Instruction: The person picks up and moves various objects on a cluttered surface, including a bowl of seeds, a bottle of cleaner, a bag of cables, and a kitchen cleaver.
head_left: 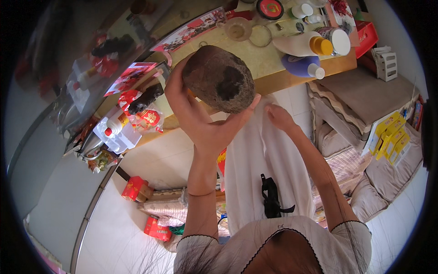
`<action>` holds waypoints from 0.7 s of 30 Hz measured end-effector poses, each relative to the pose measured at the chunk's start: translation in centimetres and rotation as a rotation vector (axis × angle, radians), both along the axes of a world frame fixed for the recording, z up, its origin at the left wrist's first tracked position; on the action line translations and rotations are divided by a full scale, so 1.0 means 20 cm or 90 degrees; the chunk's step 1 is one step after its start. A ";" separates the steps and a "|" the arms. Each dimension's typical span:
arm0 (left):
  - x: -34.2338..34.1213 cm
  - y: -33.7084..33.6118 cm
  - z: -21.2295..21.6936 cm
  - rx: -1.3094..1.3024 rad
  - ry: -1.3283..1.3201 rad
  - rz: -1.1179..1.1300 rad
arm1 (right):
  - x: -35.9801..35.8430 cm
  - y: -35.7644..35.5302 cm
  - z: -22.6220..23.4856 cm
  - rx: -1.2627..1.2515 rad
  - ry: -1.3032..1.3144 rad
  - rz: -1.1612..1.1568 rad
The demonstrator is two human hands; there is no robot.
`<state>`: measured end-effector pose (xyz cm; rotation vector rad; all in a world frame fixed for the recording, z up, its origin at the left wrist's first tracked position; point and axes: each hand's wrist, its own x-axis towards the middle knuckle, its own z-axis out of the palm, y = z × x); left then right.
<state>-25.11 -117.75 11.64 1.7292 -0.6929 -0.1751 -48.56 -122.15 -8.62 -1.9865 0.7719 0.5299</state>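
Note:
My left hand (200, 123) is raised with fingers and thumb spread round a large brown, rounded lump (207, 73). The lump has a rough, earthy skin and a dark patch at one end; whether it is a stone or a root vegetable such as taro I cannot tell. It is held up in front of the table's edge, hiding part of the tabletop. Lower and to the right, my right hand (279, 118) hangs beside my white skirt (269, 155), its fingers curled in with nothing visible in them.
Across the table (273, 66) stand a purple bottle (299, 65), a yellow-capped bottle (296, 45), a white-lidded jar (340, 42) and a glass bowl (237, 29). Red packages (148, 118) and a clear plastic box (116, 132) lie at left. A brown cushioned seat (365, 96) is at right.

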 end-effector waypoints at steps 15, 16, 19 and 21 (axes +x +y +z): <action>-0.03 -0.03 0.04 0.044 -0.304 -0.005 | -0.05 -0.03 0.00 -0.058 -0.047 0.035; -0.03 -0.03 0.04 0.044 -0.303 -0.006 | -0.05 -0.03 0.00 -0.057 -0.045 0.034; -0.04 -0.04 0.04 0.046 -0.357 0.018 | -0.04 -0.03 0.01 -0.038 -0.022 0.022; -0.03 -0.05 0.05 0.046 -0.408 0.044 | -0.04 -0.01 -0.01 -0.028 -0.030 0.010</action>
